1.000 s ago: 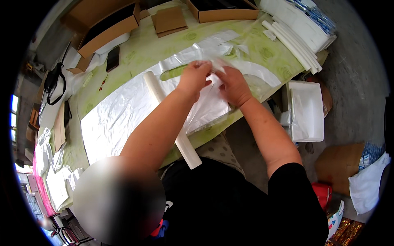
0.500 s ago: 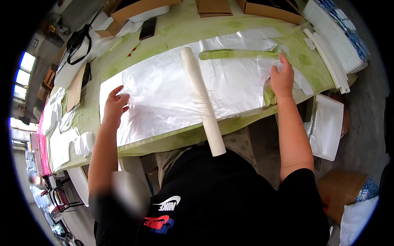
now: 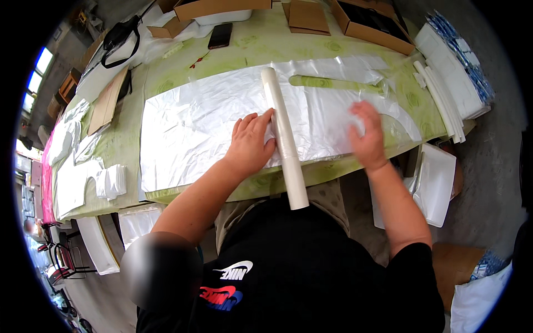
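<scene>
A thin white plastic sheet (image 3: 191,119) lies spread and wrinkled across the table, with strips and cut-out openings at its right end. Across its middle rests a long off-white tube (image 3: 286,133), its near end sticking out past the table edge towards me. My left hand (image 3: 251,141) lies on the sheet with fingers stretched, fingertips close against the tube's left side; whether they touch it is hard to tell. To the right of the tube, my right hand (image 3: 367,135) is raised over the sheet, blurred, thumb apart from bent fingers and nothing visible in it.
A green patterned cloth (image 3: 244,47) covers the table. At the far side are a phone (image 3: 220,35) and an open cardboard box (image 3: 372,22). White tubes (image 3: 438,102) line the right edge, beside stacked white packs (image 3: 452,72). Folded white plastic (image 3: 111,182) lies at the left.
My left hand has moved right from the sheet's left part to beside the tube. My right hand has shifted slightly left and nearer. The view has shifted a little.
</scene>
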The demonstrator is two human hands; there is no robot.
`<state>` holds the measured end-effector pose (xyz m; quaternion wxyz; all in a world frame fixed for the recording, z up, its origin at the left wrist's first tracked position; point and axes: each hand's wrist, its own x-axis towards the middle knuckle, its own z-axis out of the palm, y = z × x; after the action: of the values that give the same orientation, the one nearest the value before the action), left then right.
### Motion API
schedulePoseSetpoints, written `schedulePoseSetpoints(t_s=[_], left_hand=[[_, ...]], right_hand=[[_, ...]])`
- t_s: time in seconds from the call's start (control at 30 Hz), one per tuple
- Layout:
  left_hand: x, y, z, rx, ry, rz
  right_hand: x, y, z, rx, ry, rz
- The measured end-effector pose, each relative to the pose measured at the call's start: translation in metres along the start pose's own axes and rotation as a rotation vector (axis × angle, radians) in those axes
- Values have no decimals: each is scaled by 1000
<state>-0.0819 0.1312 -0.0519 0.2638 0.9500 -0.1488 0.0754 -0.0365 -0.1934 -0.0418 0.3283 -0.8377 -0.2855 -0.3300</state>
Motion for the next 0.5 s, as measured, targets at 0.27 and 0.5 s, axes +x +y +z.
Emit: schedulePoseSetpoints(t_s=[0.27,0.5], left_hand=[[-2,7,-18,35,-27,-18],[24,1,-35,69,-60,271]], right_hand=[[-5,-119,43,496,-512,-88],[14,-120,45,457,-442,-85]])
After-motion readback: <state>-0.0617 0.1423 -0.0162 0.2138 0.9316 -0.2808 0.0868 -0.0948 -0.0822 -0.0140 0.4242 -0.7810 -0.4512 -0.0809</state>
